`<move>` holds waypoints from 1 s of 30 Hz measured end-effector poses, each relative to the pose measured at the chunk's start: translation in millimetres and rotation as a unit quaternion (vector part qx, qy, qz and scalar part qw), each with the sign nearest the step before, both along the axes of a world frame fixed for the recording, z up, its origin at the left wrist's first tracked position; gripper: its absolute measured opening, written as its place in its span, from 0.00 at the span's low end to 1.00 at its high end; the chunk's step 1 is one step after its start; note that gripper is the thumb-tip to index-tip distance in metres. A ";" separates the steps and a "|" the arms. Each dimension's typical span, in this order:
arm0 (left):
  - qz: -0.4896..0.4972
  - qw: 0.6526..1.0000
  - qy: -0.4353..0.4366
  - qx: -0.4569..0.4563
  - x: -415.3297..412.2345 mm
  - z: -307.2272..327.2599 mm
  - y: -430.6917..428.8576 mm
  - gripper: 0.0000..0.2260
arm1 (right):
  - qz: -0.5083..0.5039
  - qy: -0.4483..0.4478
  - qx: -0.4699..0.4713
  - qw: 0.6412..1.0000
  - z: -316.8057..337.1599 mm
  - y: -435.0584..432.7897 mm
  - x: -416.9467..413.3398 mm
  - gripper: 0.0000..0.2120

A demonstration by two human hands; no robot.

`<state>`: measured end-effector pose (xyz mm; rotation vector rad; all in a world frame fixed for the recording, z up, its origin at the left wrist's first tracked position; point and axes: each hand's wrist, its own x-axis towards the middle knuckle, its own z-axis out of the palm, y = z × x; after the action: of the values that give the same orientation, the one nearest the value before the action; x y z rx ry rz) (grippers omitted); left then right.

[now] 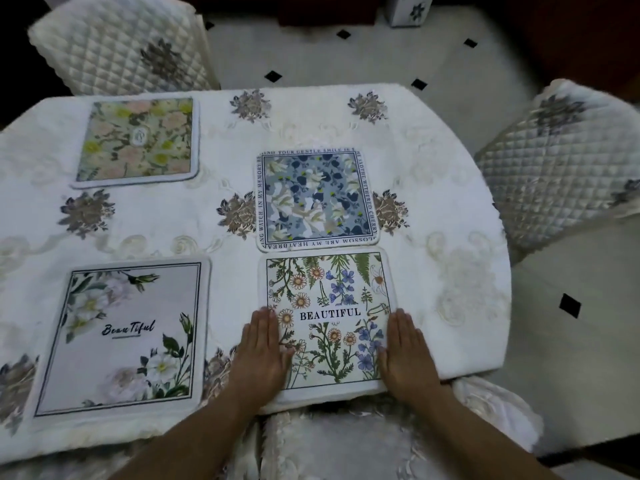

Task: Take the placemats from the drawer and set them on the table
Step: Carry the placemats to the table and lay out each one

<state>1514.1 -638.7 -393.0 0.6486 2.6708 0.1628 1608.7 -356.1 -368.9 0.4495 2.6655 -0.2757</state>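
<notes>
Several floral placemats lie flat on the white embroidered tablecloth [450, 209]. A wildflower placemat reading "BEAUTIFUL" [329, 306] sits at the near edge. My left hand [261, 351] presses flat on its left side and my right hand [407, 351] presses flat on its right side, fingers straight. Just beyond it lies a blue floral placemat [317, 199] with a text border. A grey placemat with white roses [121, 337] lies at the near left. A pink and yellow floral placemat [138, 142] lies at the far left. No drawer is in view.
Quilted chair covers stand at the far left [121, 46] and at the right [561, 161]. A third quilted seat [346, 445] is below my arms at the near edge. The tiled floor [346, 53] lies beyond, with a white box [412, 10] at the top.
</notes>
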 end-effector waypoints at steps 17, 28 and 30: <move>0.114 0.988 0.101 -0.034 -24.6 127.5 76.9 0.15 | 0.090 0.009 -0.036 0.995 106.1 66.4 -63.0 0.11; 0.159 0.978 0.138 0.000 28.6 163.4 145.2 0.15 | 0.165 0.033 -0.048 0.985 139.8 153.0 -52.3 0.14; 0.161 0.977 0.141 0.003 32.0 167.8 146.8 0.14 | 0.169 0.036 -0.047 0.984 144.5 157.1 -52.0 0.15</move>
<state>1546.1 -491.9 -225.2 0.2491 3.0367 0.1761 1556.6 -199.0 -224.3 -0.0474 2.7266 -0.3164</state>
